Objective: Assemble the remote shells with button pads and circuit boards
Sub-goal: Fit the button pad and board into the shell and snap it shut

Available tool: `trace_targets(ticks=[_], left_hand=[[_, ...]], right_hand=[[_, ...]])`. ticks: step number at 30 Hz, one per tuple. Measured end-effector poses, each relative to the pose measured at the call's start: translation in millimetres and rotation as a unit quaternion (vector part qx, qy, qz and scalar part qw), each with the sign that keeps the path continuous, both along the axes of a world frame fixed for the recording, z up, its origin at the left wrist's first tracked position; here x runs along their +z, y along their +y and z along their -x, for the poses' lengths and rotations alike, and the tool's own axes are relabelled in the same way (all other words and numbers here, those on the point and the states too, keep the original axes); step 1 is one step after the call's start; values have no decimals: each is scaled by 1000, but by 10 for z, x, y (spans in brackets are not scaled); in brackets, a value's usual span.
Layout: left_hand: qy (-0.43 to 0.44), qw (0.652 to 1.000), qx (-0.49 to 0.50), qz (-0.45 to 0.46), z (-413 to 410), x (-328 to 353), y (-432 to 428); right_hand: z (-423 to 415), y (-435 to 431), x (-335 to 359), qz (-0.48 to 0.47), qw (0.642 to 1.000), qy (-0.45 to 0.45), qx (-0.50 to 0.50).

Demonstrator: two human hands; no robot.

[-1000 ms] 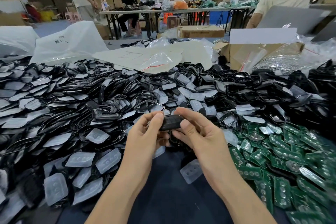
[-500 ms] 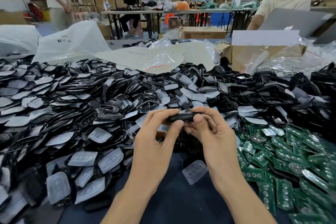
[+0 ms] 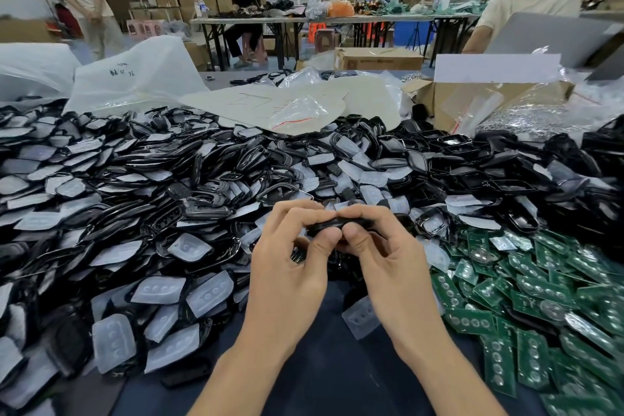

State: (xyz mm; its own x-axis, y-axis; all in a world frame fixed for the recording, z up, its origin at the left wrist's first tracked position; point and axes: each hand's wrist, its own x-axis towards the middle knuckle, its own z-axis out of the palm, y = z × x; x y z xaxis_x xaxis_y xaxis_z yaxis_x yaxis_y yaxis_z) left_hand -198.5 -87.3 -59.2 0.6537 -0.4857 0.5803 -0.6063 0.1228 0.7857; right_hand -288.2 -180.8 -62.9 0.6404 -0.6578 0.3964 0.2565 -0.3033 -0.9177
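1. Head view: both hands are working close together above the near middle of the bench point(image 3: 337, 378), with the forearms entering from the lower edge.
2. The left grip point(image 3: 290, 267) is pinching the left end of a black remote shell point(image 3: 341, 222). Its fingers are curling over the top edge and its thumb is pressing from the near side.
3. The right grip point(image 3: 388, 263) is pinching the right end of the same shell in like manner. Its thumb tip is lying just beside the left thumb tip, so both grips are grasping the one part.
4. The shell is sitting edge-on to the camera and roughly level. It is spanning between the two sets of fingertips and hanging clear of the parts below. Whether a pad or board is sitting inside it cannot be told.
5. A pile of black shells point(image 3: 175, 179) is covering the left and far side of the bench, mixed with translucent button pads point(image 3: 190, 246).
6. One loose pad point(image 3: 359, 316) is lying on the dark bench surface, just beside the right wrist.
7. Green circuit boards point(image 3: 506, 297) are lying heaped to the right of the right grip, near it but not touching.
8. Beyond the pile, a white plastic bag point(image 3: 135, 78) and a cardboard box point(image 3: 472, 101) are standing at the far edge. A person in a pale shirt point(image 3: 526, 0) is sitting across at far right.
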Motion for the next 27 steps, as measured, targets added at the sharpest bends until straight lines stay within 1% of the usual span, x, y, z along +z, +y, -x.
trace_targets(ticks=[5, 8, 10, 12, 13, 15, 17, 20, 21, 23, 25, 27], left_hand=[[-8, 1000, 22, -14, -26, -17, 5], [-16, 999, 31, -19, -33, -25, 16], [-1, 999, 33, -19, -33, -13, 9], [51, 998, 18, -19, -32, -1, -13], [98, 995, 0, -16, -30, -2, -19], [212, 976, -46, 3, -45, -12, -32], [293, 952, -88, 28, -73, -14, -50], [359, 924, -115, 65, -91, -4, -60], [362, 922, -119, 64, -96, -8, -64], [343, 930, -117, 58, -103, -21, -59], [317, 940, -112, 61, -105, -22, -45], [305, 945, -101, 64, -96, 6, -33]], right_hand=[[1, -9, -7, -25, 1000, -3, 3], [18, -26, 9, -61, 998, -12, 24], [25, -39, 32, -88, 995, -24, 36], [11, -50, 31, -108, 993, -34, 39], [1, -47, 24, -114, 992, -37, 38], [-29, -39, 13, -110, 993, -36, 28], [-63, -32, -13, -75, 997, -13, 6], [-79, -32, -58, 8, 999, 39, -19], [-76, -32, -68, 31, 998, 53, -26], [-68, -30, -73, 56, 995, 72, -35], [-65, -28, -74, 41, 997, 64, -31], [-57, -29, -50, 3, 999, 29, -24]])
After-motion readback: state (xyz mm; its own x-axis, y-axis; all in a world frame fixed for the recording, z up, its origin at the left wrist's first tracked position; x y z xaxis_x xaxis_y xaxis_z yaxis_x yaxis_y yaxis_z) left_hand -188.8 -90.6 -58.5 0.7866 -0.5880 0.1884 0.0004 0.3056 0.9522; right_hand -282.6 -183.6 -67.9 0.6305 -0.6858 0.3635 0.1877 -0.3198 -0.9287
